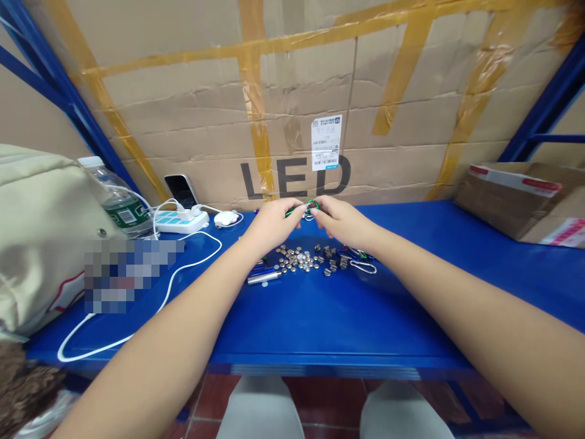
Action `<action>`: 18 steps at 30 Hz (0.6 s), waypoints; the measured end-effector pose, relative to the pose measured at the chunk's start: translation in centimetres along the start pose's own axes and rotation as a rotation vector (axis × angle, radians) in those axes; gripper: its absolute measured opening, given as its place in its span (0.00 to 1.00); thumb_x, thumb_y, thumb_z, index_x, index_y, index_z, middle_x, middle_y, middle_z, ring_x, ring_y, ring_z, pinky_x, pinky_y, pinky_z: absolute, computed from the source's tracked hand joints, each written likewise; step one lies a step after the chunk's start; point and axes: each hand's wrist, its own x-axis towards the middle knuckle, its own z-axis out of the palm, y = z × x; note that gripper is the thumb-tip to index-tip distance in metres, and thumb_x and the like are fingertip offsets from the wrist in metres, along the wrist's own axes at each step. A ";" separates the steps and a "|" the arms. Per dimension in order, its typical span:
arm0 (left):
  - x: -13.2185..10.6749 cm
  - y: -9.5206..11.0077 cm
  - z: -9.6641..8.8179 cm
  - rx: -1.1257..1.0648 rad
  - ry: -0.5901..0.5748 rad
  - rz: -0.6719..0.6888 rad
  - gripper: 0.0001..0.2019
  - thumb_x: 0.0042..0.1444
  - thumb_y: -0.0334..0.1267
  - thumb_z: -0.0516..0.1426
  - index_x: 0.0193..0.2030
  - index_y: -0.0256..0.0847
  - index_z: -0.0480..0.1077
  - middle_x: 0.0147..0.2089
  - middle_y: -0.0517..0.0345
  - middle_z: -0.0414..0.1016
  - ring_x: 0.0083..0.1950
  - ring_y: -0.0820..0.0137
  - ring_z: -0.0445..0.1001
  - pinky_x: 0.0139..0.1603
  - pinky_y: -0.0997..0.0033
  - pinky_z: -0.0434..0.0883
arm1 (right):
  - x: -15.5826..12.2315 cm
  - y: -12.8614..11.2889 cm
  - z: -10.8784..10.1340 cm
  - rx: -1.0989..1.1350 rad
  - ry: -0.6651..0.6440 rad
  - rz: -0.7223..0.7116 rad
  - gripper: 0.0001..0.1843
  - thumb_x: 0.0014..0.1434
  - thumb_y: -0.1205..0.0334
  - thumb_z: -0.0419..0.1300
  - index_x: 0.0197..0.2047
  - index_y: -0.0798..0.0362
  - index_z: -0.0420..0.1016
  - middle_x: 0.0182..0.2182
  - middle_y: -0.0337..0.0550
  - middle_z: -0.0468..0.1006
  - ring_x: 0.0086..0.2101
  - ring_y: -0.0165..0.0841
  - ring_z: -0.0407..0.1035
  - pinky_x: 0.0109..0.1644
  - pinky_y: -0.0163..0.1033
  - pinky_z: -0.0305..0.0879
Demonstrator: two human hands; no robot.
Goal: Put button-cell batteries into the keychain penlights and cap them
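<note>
My left hand (273, 224) and my right hand (340, 219) meet above the blue shelf (320, 317), both pinched on one small green keychain piece with a metal ring (307, 210). Just below them lies a heap of several silver button cells (299, 259). A silver metal tube (264, 278) lies to the left of the heap. A silver carabiner clip (364, 266) lies to its right, with other small coloured clips behind it.
A big taped cardboard box marked LED (292, 110) forms the back wall. At left are a beige bag (41, 231), a water bottle (119, 204), a white power strip (181, 219) with cables, and a phone (181, 190). A smaller carton (525, 198) sits at right.
</note>
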 end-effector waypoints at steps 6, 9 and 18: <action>-0.2 0.3 0.2 0.001 -0.015 0.022 0.13 0.64 0.40 0.51 0.36 0.42 0.75 0.29 0.59 0.77 0.30 0.72 0.72 0.33 0.70 0.66 | -0.1 -0.2 -0.1 -0.160 -0.052 0.023 0.06 0.66 0.58 0.49 0.37 0.50 0.60 0.34 0.46 0.76 0.33 0.35 0.68 0.33 0.39 0.59; -0.3 0.4 0.3 -0.006 -0.020 0.017 0.12 0.64 0.40 0.51 0.37 0.42 0.75 0.29 0.59 0.77 0.30 0.72 0.72 0.33 0.70 0.66 | 0.0 0.1 -0.2 -0.214 -0.075 0.003 0.08 0.67 0.57 0.47 0.36 0.50 0.59 0.36 0.48 0.76 0.33 0.36 0.68 0.34 0.39 0.59; -0.1 0.4 0.3 0.001 -0.005 0.036 0.12 0.64 0.39 0.51 0.38 0.42 0.75 0.28 0.59 0.77 0.29 0.72 0.72 0.32 0.71 0.67 | -0.3 -0.1 -0.1 -0.563 -0.052 0.030 0.20 0.68 0.52 0.41 0.45 0.55 0.67 0.39 0.56 0.80 0.34 0.44 0.72 0.30 0.42 0.52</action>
